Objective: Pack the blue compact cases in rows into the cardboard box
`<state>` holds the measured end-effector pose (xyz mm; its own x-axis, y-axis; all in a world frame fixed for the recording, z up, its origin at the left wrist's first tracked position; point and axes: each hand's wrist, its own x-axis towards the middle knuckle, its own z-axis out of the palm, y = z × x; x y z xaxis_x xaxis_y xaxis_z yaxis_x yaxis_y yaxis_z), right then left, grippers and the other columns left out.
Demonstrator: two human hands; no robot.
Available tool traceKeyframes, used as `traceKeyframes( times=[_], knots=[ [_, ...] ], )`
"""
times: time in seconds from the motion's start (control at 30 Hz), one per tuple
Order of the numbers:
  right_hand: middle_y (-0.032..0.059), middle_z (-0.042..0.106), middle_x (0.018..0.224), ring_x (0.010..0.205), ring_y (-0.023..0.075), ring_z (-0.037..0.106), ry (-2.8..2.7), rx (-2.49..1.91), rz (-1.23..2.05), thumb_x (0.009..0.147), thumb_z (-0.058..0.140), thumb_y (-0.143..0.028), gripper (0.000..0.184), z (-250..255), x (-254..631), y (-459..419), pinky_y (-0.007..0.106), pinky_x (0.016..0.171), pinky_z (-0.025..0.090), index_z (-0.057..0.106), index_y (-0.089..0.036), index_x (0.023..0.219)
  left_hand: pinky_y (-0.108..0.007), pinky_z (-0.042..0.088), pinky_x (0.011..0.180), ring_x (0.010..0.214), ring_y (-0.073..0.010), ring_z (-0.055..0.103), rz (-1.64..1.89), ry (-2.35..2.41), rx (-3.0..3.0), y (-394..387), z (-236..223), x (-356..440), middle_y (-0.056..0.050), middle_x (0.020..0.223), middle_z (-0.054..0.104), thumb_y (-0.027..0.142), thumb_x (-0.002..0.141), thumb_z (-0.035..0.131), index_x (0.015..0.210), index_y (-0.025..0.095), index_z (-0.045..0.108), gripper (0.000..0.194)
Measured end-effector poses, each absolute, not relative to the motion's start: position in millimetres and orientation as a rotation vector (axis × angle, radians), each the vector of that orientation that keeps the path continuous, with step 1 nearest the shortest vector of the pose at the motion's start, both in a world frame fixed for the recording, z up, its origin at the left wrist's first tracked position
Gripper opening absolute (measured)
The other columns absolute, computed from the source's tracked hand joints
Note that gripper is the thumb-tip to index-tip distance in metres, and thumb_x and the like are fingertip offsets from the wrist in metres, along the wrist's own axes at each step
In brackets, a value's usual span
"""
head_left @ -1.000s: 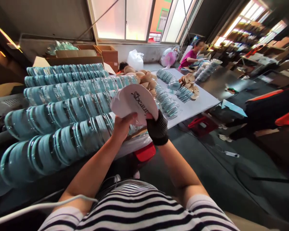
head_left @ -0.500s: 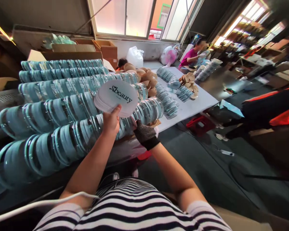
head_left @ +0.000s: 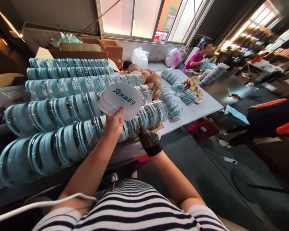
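My bare left hand [head_left: 114, 123] grips a fanned stack of round white cards [head_left: 121, 99], thumb on top. The uppermost card bears the dark word "beauty". Beneath and around the stack run long rows of clear round plastic containers [head_left: 69, 141], pale blue-green and lying on their sides. My right hand [head_left: 149, 139], in a dark dotted glove with a bare fingertip showing, is beside the front row near its right end. Its fingers are curled closed, and whatever may be between them is hidden.
Brown round pieces [head_left: 154, 80] are heaped behind the rows. More clear containers [head_left: 170, 106] lie on the white table [head_left: 199, 109]. Cardboard boxes [head_left: 114, 53] and a white bag [head_left: 139, 57] stand by the window. A person in magenta [head_left: 196, 61] sits beyond. A red crate [head_left: 203, 130] is on the floor.
The view has shifted slightly, so the scene sits further right. My right hand has drawn a little down and away from the card stack. My left hand still holds the cards.
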<state>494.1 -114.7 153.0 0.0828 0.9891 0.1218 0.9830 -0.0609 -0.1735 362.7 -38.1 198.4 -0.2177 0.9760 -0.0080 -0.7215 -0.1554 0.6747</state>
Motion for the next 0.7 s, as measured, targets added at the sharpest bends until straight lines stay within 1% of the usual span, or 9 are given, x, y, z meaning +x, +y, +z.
traceKeyframes(
  times=[0.17, 0.27, 0.33, 0.43, 0.5, 0.53, 0.6, 0.67, 0.7],
  knots=[
    [0.0106, 0.075, 0.095, 0.084, 0.0198, 0.071, -1.986, -2.100, 0.163, 0.101, 0.038, -0.032, 0.035, 149, 497, -119, 0.025, 0.067, 0.042, 0.070, -0.018, 0.105, -0.037, 0.051, 0.104, 0.110, -0.0198, 0.068, 1.689, 0.679, 0.539, -38, 198, 362, -0.002, 0.107, 0.076, 0.004, 0.064, 0.077, 0.105, 0.023, 0.070, 0.046],
    [0.0073, 0.075, 0.087, 0.080, 0.0170, 0.070, -2.003, -1.994, 0.307, 0.098, 0.044, -0.029, 0.030, 148, 506, -113, 0.023, 0.069, 0.045, 0.071, -0.017, 0.097, -0.037, 0.051, 0.105, 0.113, -0.0199, 0.067, 1.705, 0.666, 0.541, -38, 198, 360, -0.003, 0.110, 0.075, 0.006, 0.064, 0.079, 0.105, 0.023, 0.069, 0.046],
    [0.0051, 0.074, 0.083, 0.077, 0.0155, 0.069, -2.011, -1.922, 0.446, 0.094, 0.048, -0.027, 0.025, 148, 511, -110, 0.023, 0.069, 0.047, 0.071, -0.018, 0.096, -0.038, 0.051, 0.105, 0.114, -0.0201, 0.066, 1.698, 0.678, 0.530, -39, 198, 360, -0.003, 0.111, 0.074, 0.006, 0.064, 0.078, 0.106, 0.023, 0.069, 0.046],
    [0.0076, 0.073, 0.084, 0.076, 0.0185, 0.068, -1.962, -1.886, 0.617, 0.091, 0.050, -0.023, 0.024, 149, 512, -109, 0.028, 0.071, 0.050, 0.071, -0.017, 0.101, -0.039, 0.051, 0.104, 0.115, -0.0206, 0.066, 1.691, 0.694, 0.538, -39, 197, 361, -0.004, 0.111, 0.074, 0.006, 0.065, 0.077, 0.106, 0.023, 0.069, 0.046],
    [0.0054, 0.071, 0.075, 0.066, 0.0175, 0.066, -1.934, -1.844, 0.828, 0.090, 0.048, -0.021, 0.029, 148, 512, -110, 0.029, 0.066, 0.051, 0.068, -0.017, 0.111, -0.037, 0.051, 0.104, 0.114, -0.0204, 0.066, 1.708, 0.695, 0.569, -39, 195, 363, -0.004, 0.112, 0.074, 0.006, 0.065, 0.078, 0.106, 0.023, 0.070, 0.046],
    [0.0022, 0.068, 0.067, 0.058, 0.0154, 0.063, -1.910, -1.760, 1.018, 0.091, 0.045, -0.022, 0.034, 147, 514, -111, 0.027, 0.062, 0.051, 0.065, -0.018, 0.119, -0.036, 0.052, 0.103, 0.113, -0.0202, 0.066, 1.722, 0.698, 0.587, -39, 194, 364, -0.003, 0.112, 0.074, 0.007, 0.064, 0.079, 0.106, 0.023, 0.070, 0.046],
    [-0.0048, 0.056, 0.053, 0.043, 0.0114, 0.052, -1.807, -1.529, 1.386, 0.094, 0.036, -0.025, 0.042, 144, 519, -113, 0.025, 0.054, 0.049, 0.058, -0.015, 0.129, -0.035, 0.052, 0.102, 0.111, -0.0200, 0.067, 1.752, 0.714, 0.620, -38, 192, 367, -0.004, 0.112, 0.075, 0.010, 0.062, 0.082, 0.107, 0.023, 0.071, 0.048],
    [-0.0071, 0.048, 0.047, 0.038, 0.0106, 0.045, -1.732, -1.396, 1.461, 0.095, 0.034, -0.031, 0.044, 145, 528, -111, 0.025, 0.051, 0.049, 0.060, -0.012, 0.125, -0.034, 0.053, 0.101, 0.108, -0.0199, 0.068, 1.775, 0.736, 0.661, -38, 190, 370, -0.004, 0.113, 0.074, 0.014, 0.059, 0.086, 0.107, 0.021, 0.071, 0.051],
    [-0.0056, 0.050, 0.048, 0.040, 0.0116, 0.047, -1.706, -1.394, 1.384, 0.095, 0.038, -0.035, 0.043, 149, 533, -108, 0.027, 0.052, 0.050, 0.063, -0.011, 0.119, -0.034, 0.053, 0.100, 0.107, -0.0200, 0.068, 1.786, 0.747, 0.684, -38, 188, 371, -0.005, 0.113, 0.074, 0.017, 0.057, 0.088, 0.107, 0.021, 0.071, 0.053]
  ],
)
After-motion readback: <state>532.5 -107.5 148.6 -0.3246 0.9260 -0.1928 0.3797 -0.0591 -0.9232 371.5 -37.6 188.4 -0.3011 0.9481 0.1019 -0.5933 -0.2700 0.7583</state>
